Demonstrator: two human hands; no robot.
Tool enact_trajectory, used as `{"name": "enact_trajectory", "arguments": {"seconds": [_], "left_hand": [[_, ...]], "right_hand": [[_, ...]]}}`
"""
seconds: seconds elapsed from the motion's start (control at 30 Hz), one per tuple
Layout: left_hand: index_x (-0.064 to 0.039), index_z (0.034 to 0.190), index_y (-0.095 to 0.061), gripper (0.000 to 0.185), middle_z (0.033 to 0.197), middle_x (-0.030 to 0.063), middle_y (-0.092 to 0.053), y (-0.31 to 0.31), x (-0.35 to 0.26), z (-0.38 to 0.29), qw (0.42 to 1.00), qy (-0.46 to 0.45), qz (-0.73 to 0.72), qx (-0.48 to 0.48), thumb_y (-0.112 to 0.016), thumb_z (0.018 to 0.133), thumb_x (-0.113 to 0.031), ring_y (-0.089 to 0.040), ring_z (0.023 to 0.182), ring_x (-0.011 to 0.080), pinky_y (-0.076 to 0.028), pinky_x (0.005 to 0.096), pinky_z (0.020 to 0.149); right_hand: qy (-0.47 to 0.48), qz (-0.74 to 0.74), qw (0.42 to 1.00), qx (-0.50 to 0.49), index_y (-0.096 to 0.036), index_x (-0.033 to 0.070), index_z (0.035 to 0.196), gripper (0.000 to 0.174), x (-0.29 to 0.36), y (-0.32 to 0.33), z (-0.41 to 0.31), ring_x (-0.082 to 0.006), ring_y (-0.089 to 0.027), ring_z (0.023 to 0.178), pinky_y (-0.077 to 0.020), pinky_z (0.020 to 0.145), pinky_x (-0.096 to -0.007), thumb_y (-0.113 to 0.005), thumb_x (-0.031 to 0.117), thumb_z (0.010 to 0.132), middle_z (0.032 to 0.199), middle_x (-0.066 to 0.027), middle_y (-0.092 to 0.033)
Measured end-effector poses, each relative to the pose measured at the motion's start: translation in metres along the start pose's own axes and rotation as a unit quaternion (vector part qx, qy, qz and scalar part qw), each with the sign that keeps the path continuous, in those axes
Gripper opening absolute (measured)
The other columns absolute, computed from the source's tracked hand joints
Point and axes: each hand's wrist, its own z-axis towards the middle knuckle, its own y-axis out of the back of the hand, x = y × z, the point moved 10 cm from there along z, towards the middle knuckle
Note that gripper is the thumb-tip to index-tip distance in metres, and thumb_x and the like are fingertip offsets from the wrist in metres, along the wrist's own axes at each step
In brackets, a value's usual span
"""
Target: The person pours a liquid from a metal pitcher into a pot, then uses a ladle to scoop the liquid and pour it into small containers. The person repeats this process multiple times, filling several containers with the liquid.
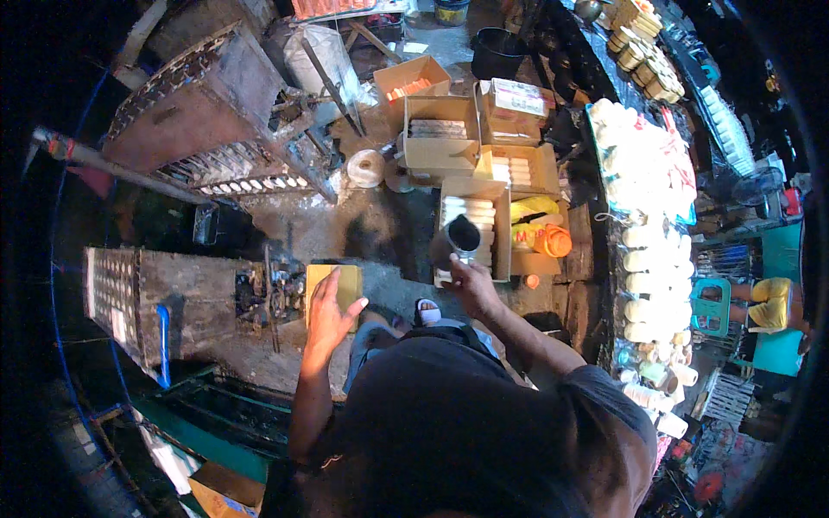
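My right hand (471,283) grips the handle of a metal pitcher (440,249) with a dark mouth. The pitcher is over an open cardboard box (502,249) that holds rows of pale, candle-like cylinders (478,210). My left hand (333,309) is spread, thumb out to the side, over a yellow rectangular block or container (350,281). Whether its fingers rest on the yellow surface cannot be told from above.
More cardboard boxes (443,154) stand ahead, beside an orange-lidded container (554,240). A long table (612,259) on the right bears pale rounded pieces. Rusty metal frames with rows of holes stand left, one ahead (188,123) and one nearer (188,294). A person (771,304) is far right.
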Motion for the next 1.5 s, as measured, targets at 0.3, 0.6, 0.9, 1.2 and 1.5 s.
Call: {"name": "enact_trajectory", "arguments": {"seconds": [0.3,0.6,0.9,1.2,1.5], "left_hand": [[0.002,0.135,-0.060,0.060,0.127,0.0257,-0.064,0.093,-0.002,0.335,0.955,-0.136,0.042,-0.259,-0.082,0.084,-0.022,-0.062,0.119,0.0408,-0.050,0.0457,0.102],[-0.001,0.116,-0.069,0.025,0.102,0.0189,-0.074,0.161,0.020,0.545,0.947,-0.158,-0.040,-0.276,-0.072,0.095,-0.016,-0.071,0.094,0.0397,-0.056,0.0431,0.083],[0.002,0.108,-0.068,0.021,0.099,0.0213,-0.073,0.165,0.010,0.554,0.965,-0.216,-0.040,-0.143,-0.073,0.094,-0.013,-0.070,0.092,0.0406,-0.056,0.0459,0.080],[0.003,0.105,-0.068,0.021,0.097,0.0205,-0.073,0.179,0.015,0.549,0.958,-0.239,-0.085,-0.134,-0.076,0.089,-0.008,-0.071,0.090,0.0374,-0.056,0.0426,0.080],[0.006,0.102,-0.072,0.033,0.101,0.0212,-0.074,0.174,-0.005,0.608,0.969,-0.181,-0.159,0.060,-0.086,0.074,-0.003,-0.073,0.092,0.0339,-0.057,0.0398,0.086]], "right_hand": [[0.080,-0.004,0.995,-0.062,-0.049,0.015,0.073,0.039,0.107,-0.010,0.181,-0.0089,-0.042,0.062,-0.0551,0.081,-0.0405,-0.057,0.031,0.108,0.068,0.0047,-0.043],[0.233,0.092,0.962,-0.107,-0.069,0.004,0.103,0.031,0.287,-0.024,0.304,-0.0139,-0.065,0.082,-0.0552,0.081,-0.0336,-0.061,0.034,0.106,0.098,-0.0039,-0.070],[0.374,-0.013,0.882,-0.287,-0.057,0.003,0.096,0.039,0.504,0.021,0.256,-0.0149,-0.050,0.077,-0.0546,0.098,-0.0491,-0.045,0.037,0.112,0.082,-0.0026,-0.047],[0.394,0.050,0.872,-0.286,-0.056,0.006,0.088,0.044,0.550,0.012,0.347,-0.0200,-0.055,0.074,-0.0605,0.081,-0.0445,-0.059,0.047,0.104,0.087,-0.0062,-0.053],[0.321,0.022,0.937,-0.139,-0.063,0.003,0.112,0.037,0.624,0.013,0.599,-0.0153,-0.054,0.078,-0.0577,0.086,-0.0444,-0.054,0.039,0.108,0.089,-0.0031,-0.054]]}}
